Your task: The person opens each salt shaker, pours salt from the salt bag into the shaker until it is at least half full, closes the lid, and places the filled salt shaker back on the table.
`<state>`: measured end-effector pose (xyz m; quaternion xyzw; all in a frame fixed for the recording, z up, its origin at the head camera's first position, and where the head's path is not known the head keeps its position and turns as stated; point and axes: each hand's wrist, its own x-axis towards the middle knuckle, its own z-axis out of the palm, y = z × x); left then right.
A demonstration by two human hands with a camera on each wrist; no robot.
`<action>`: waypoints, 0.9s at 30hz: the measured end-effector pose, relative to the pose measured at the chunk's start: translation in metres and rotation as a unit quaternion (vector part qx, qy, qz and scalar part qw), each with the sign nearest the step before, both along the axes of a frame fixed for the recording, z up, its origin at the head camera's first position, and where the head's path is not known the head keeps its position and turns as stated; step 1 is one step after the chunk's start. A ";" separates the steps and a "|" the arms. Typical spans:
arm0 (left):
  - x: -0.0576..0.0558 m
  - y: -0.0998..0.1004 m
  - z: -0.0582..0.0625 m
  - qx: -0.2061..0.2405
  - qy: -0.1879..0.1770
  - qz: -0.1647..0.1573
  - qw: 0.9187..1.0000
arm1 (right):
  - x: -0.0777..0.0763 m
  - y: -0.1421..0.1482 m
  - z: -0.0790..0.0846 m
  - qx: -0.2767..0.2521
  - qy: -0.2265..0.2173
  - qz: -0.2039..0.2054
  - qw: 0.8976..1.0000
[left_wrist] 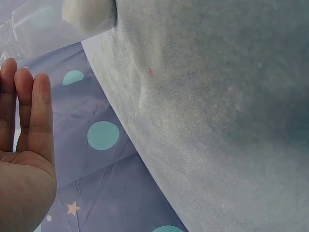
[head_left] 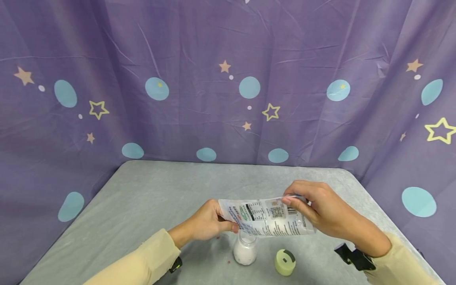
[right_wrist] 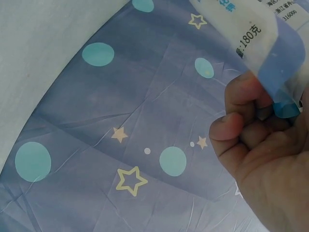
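A white printed plastic pouch is stretched sideways between both hands, above a clear jar. My left hand pinches the pouch's left end, thumb in front. At the other end, my right hand grips the upper edge between thumb and curled fingers. White contents fill the lower part of the jar, and the pouch overlaps its mouth in the head view. Seen from the left wrist, the fingers extend beside the jar. The right wrist view shows the pouch's blue corner at the fingers.
A pale green round lid lies on the table to the right of the jar. Small red specks dot the grey tabletop near the jar. Behind and beside the table hangs a purple curtain with stars and blue spots.
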<state>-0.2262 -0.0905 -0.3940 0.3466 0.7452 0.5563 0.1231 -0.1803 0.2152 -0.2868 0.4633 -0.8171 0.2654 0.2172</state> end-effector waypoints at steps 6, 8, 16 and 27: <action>0.000 0.001 0.000 0.001 -0.001 -0.002 1.000 | 0.000 0.001 0.000 -0.001 -0.002 0.000 1.000; 0.000 0.001 0.000 -0.002 -0.001 0.000 1.000 | 0.000 0.001 0.000 -0.002 -0.002 0.001 1.000; 0.001 0.002 -0.001 0.004 -0.006 -0.001 1.000 | -0.001 0.001 0.000 0.001 -0.003 0.002 1.000; 0.002 0.002 -0.001 0.004 -0.015 -0.004 1.000 | 0.000 0.000 0.000 0.003 -0.008 0.007 1.000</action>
